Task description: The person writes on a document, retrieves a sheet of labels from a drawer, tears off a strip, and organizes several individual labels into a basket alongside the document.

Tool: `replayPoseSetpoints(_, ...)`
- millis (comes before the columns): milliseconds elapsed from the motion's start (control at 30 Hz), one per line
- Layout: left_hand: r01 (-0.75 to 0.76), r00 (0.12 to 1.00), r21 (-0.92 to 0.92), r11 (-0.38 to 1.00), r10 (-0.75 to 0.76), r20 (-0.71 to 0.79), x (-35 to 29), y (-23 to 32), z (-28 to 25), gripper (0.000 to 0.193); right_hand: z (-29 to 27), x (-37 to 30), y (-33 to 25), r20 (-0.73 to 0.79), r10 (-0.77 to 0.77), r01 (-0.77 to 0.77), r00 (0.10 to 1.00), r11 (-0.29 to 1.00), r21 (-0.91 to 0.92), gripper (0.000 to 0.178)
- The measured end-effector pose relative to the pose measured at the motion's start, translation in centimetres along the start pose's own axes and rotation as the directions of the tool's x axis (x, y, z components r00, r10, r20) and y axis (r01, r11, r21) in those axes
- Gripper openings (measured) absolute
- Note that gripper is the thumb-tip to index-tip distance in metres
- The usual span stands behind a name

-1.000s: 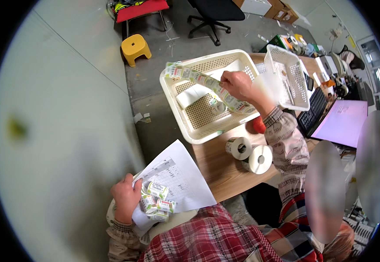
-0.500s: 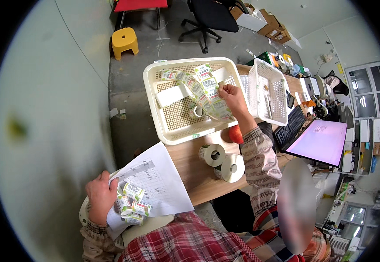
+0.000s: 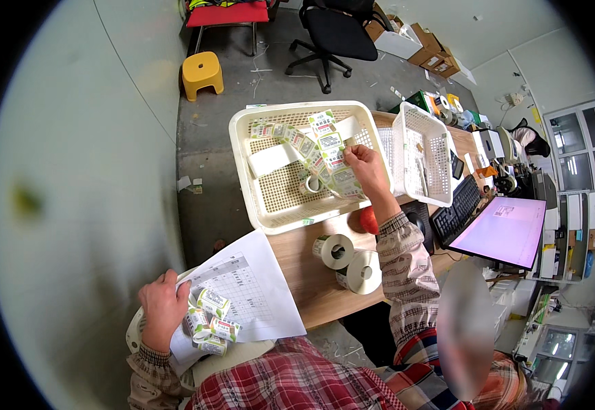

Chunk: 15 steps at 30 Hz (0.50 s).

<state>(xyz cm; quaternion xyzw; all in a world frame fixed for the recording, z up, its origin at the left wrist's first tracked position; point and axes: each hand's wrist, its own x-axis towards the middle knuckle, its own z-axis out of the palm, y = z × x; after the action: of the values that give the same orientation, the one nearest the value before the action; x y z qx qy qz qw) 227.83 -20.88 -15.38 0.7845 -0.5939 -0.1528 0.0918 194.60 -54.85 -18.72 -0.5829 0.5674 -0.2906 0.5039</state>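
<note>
My right hand [image 3: 371,172] pinches the edge of a strip of green-and-white printed labels [image 3: 330,142] above a cream plastic basket [image 3: 244,188]. The strip curls back down into the basket, where a small roll core [image 3: 311,184] and white paper pieces [image 3: 273,161] lie. At the lower left, my left hand [image 3: 163,309] grips the edge of a printed sheet of paper [image 3: 260,294] with a table on it. Several small label rolls [image 3: 213,324] sit on that sheet beside my left thumb.
Two larger label rolls [image 3: 363,272] and a red round object [image 3: 368,220] stand on the wooden table [image 3: 294,263]. To the right are a white basket [image 3: 438,162], a keyboard [image 3: 456,203] and a lit monitor [image 3: 502,229]. A yellow stool [image 3: 202,74] and black chair [image 3: 338,37] are beyond.
The whole view has shifted slightly, with the scene sitting a little lower. Both hands keep their hold; the label strip hangs almost the same way.
</note>
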Motion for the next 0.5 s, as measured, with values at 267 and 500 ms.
replayPoseSetpoints(267,0.007,1.0,-0.018,1.0,-0.007,0.011,0.14,0.13,-0.05,0.024,0.31,-0.35,-0.48,-0.009,-0.012,0.012,1.0,0.999,0.036,0.016)
replayPoseSetpoints(500,-0.004,1.0,0.021,1.0,0.003,0.027,0.03,-0.14,-0.06,0.024,0.2,0.02,0.33,-0.03,-0.019,0.018,0.999,0.999,-0.035,0.018)
